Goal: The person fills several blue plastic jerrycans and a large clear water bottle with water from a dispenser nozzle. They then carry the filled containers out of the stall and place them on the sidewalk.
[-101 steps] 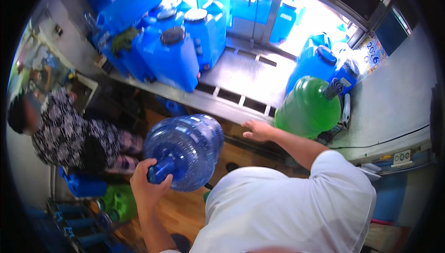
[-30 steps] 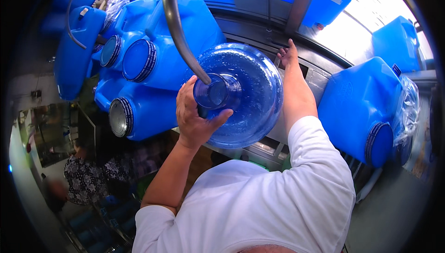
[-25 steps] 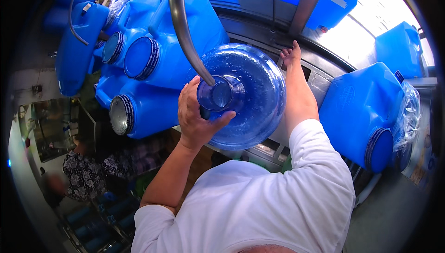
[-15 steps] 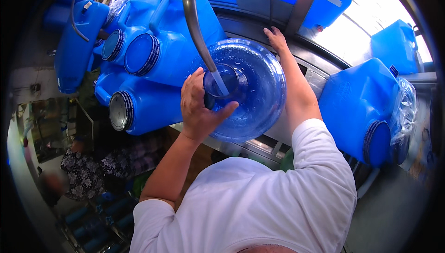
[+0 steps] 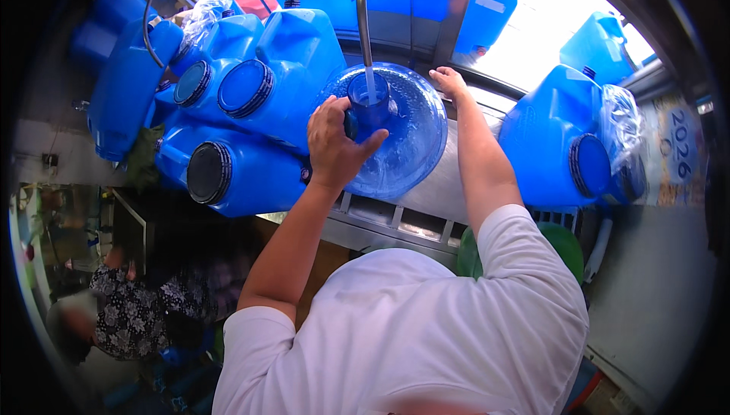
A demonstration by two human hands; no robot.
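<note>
A clear blue round water jug [image 5: 414,137] stands with its mouth up on a metal counter [image 5: 456,179]. Over its neck hangs a thin metal pipe [image 5: 362,15], and a pale stream of water [image 5: 371,84] runs from it into the mouth. My left hand [image 5: 332,145] curves against the near left side of the neck, thumb and fingers spread around it. A small dark piece between palm and neck is mostly hidden. Past the jug's right side reaches my right hand [image 5: 449,82], empty, fingers loosely extended near the metal rail behind.
Blue square jerrycans [image 5: 300,73] with round lids crowd the left side, several stacked on their sides. Another jerrycan [image 5: 544,137] lies at the right beside clear plastic wrap [image 5: 621,126]. More stand behind the frame. A person in patterned clothing [image 5: 129,316] is at lower left.
The view has shifted, so the jug and jerrycans sit differently in it. Both hands keep about the same places around the jug. Water still runs into the neck.
</note>
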